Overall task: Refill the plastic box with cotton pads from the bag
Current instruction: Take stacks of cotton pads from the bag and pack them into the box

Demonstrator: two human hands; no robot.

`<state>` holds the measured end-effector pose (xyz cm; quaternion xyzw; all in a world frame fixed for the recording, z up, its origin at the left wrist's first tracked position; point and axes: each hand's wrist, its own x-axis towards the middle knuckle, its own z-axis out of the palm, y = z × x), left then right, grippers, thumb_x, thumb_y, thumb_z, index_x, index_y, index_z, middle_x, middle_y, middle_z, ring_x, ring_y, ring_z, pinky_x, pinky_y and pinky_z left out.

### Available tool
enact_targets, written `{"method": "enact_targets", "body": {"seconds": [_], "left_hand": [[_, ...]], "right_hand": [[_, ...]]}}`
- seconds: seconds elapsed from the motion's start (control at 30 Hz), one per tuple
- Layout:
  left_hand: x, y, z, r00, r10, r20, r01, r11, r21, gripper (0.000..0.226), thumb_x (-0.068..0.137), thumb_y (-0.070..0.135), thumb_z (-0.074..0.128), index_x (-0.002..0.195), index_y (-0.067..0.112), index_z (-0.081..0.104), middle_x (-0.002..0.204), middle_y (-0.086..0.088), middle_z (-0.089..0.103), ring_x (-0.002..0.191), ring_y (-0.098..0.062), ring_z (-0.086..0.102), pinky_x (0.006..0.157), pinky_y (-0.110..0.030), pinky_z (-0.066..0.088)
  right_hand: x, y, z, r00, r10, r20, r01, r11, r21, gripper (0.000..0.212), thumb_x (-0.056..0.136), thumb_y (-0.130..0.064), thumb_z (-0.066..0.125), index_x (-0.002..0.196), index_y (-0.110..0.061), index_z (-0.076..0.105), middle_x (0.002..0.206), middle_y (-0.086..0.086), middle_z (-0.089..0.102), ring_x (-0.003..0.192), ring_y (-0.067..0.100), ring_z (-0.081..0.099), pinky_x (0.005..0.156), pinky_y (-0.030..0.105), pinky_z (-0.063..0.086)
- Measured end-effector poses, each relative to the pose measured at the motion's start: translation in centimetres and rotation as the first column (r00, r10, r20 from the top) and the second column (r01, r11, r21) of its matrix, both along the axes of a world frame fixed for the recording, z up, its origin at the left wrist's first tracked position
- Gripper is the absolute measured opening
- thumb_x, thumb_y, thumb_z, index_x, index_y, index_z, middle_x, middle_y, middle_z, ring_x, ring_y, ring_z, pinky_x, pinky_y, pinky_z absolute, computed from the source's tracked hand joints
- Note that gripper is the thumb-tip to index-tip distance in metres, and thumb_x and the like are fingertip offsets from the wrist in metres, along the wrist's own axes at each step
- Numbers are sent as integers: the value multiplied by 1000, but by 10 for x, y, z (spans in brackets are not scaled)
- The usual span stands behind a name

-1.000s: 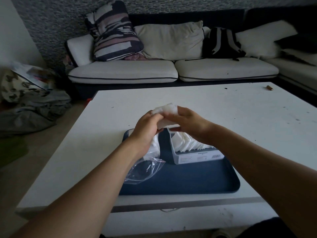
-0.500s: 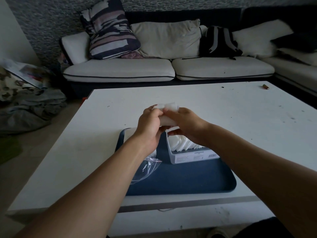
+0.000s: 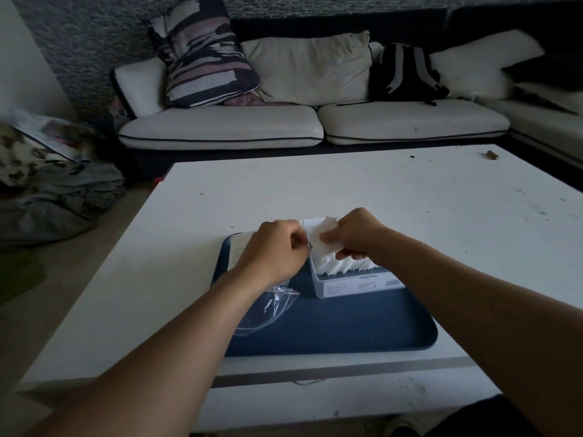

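A pale plastic box (image 3: 359, 283) stands on a dark blue tray (image 3: 347, 329), with white cotton pads (image 3: 344, 266) standing on edge inside. My right hand (image 3: 356, 234) grips a small stack of cotton pads (image 3: 321, 236) just above the box's far end. My left hand (image 3: 277, 250) hovers beside the box's left wall with fingers curled; whether it holds anything is hidden. A clear plastic bag (image 3: 268, 307) lies crumpled on the tray under my left wrist.
The tray sits near the front edge of a white low table (image 3: 315, 190). A small brown cylinder (image 3: 492, 155) lies at the table's far right corner. A sofa (image 3: 312, 121) with cushions and a backpack stands behind the table.
Both hands came down from in front of the box. My right hand brought the stack of pads to the box's opening, and my left hand drew apart from it.
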<state>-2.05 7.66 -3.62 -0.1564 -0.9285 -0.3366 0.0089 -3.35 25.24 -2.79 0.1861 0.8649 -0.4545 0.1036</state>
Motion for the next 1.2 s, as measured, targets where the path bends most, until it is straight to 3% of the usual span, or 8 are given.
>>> {"method": "enact_targets", "body": {"seconds": [0.17, 0.27, 0.37, 0.5, 0.7, 0.9, 1.1, 1.2], "left_hand": [[5, 9, -8, 994, -107, 1, 107, 986, -128, 7, 85, 20, 65, 82, 26, 68, 78, 9, 68, 78, -13, 67, 77, -33, 57], [2, 9, -11, 983, -170, 68, 180, 969, -168, 6, 85, 25, 68, 90, 26, 72, 82, 8, 71, 81, -12, 68, 77, -29, 55], [2, 9, -16, 956, -239, 169, 281, 913, -296, 17, 88, 30, 70, 104, 28, 74, 98, 6, 73, 89, -14, 67, 83, -32, 55], [3, 11, -22, 946, -277, 165, 319, 884, -341, 19, 95, 22, 63, 109, 27, 76, 113, 4, 73, 104, -14, 64, 95, -36, 51], [2, 16, -28, 939, -305, 160, 341, 894, -292, 19, 92, 18, 66, 101, 27, 80, 111, 6, 76, 105, -13, 65, 95, -37, 52], [2, 15, -29, 934, -322, 155, 352, 903, -246, 18, 92, 11, 69, 104, 19, 80, 110, 6, 77, 107, -12, 68, 98, -34, 51], [3, 13, -30, 920, -349, 177, 387, 880, -274, 25, 93, 11, 67, 110, 24, 79, 112, 5, 77, 105, -14, 68, 94, -35, 53], [1, 9, -29, 928, -330, 171, 366, 890, -271, 26, 93, 13, 67, 112, 28, 78, 116, 5, 75, 109, -14, 66, 98, -34, 51]], "right_hand": [[-7, -13, 5, 985, -2, -174, 29, 988, 151, 15, 87, -13, 66, 86, 1, 69, 63, 12, 70, 42, 16, 65, 37, 20, 40], [-5, -18, 6, 999, 32, -7, -31, 997, 65, 13, 88, -5, 57, 86, 5, 63, 66, 18, 69, 38, 18, 55, 36, 17, 32], [-4, -20, 0, 973, 168, 156, -184, 978, 95, 14, 87, -4, 55, 80, 0, 67, 79, 25, 74, 56, 22, 51, 46, 22, 32], [-10, -19, -12, 989, 126, 82, -144, 948, 285, 11, 85, 0, 61, 76, 0, 67, 47, 4, 67, 33, 15, 56, 45, 20, 49], [-3, -31, -23, 973, 178, 146, -227, 848, 479, 28, 74, -1, 67, 49, -11, 59, 31, -5, 53, 44, 9, 58, 49, 21, 47], [-3, -36, -37, 986, 155, -62, -89, 805, 587, 24, 86, 4, 46, 66, -9, 46, 65, 5, 52, 69, 26, 57, 48, 29, 35], [-2, -31, -48, 976, 190, -107, -88, 793, 602, 19, 90, -8, 53, 73, -7, 46, 73, 5, 52, 74, 26, 54, 54, 29, 38], [-3, -25, -37, 981, 191, -20, -168, 907, 387, 19, 78, -9, 65, 62, -3, 56, 56, 7, 61, 58, 23, 62, 49, 26, 47]]}}
